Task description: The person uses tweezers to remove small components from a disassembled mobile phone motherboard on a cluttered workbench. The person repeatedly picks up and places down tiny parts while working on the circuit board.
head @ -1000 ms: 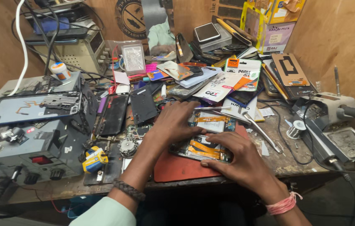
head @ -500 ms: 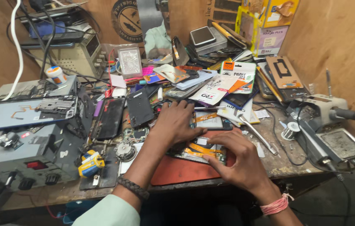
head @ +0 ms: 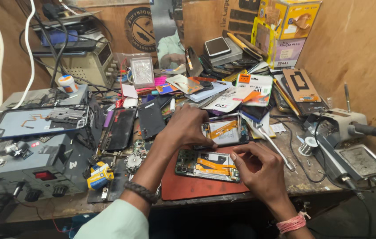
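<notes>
At the centre of the frame an opened smartphone with exposed circuit board and orange flex cables is laid on a red work mat, on the cluttered workbench. Just above it a second phone part (a display panel, seemingly, with an orange ribbon) is gripped at its left edge by the left hand, fingers curled closed around it. The right hand is held partly closed at the opened phone's right end, thumb and forefinger pinched near its edge; whether anything small is pinched cannot be told. A soldering station is seen at the right, a grey power supply at the lower left
</notes>
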